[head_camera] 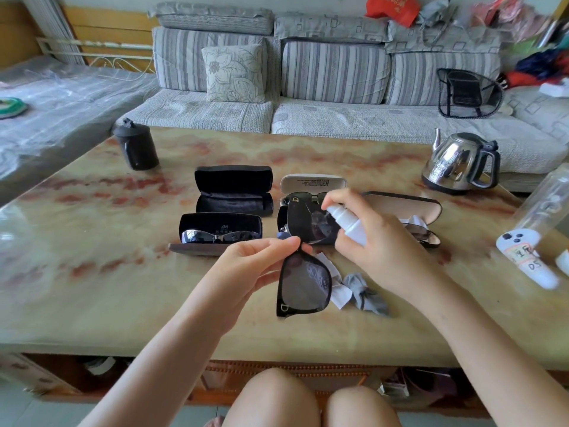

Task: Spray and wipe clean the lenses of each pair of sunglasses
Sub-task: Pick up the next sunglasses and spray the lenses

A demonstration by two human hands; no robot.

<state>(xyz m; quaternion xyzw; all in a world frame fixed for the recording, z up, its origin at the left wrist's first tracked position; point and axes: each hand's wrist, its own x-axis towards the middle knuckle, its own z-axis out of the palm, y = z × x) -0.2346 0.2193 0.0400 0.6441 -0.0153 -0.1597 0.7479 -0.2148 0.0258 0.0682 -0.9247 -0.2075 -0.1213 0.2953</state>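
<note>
Clock is set on the held glasses, 12 pointing away from the person

- Left fingertips: thumb and forefinger pinch the glasses at the bridge. The rest of the left hand is loosely curled behind
- Frame hangs on end, one lens at 12 and the other at 6, clear of the table. Cannot tell if the temples are folded
- Right forefinger rests on the pump head of the bottle. The other fingers of the right hand wrap its white body
- Nozzle sits close to the upper lens, coming in from 2
- Both lenses carry pale wet blotches

Handling, my reading:
- Glasses look light, with a stiff plastic frame. The lenses are probably scratch-prone and slick while wet
- The bridge pinch keeps skin off the lenses and suits spraying
- For wiping, a hold on the rim or hinge corner seems safer, with cloth on both faces of the lens. Hard pressure against a bridge-only hold could twist the frame or let it slip
- Bottle is small and smooth, an easy one-hand grip

Outward on the table:
- Cloth, grey and crumpled, lies near at 4, touching a white slip
- At 10 is an open case holding a silver pair
- At 11 is an empty black case
- At 12 is a white case with a dark pair
- At 2 is a tan case with another pair
- Kettle stands well off at 2, and a black cup well off at 10
</note>
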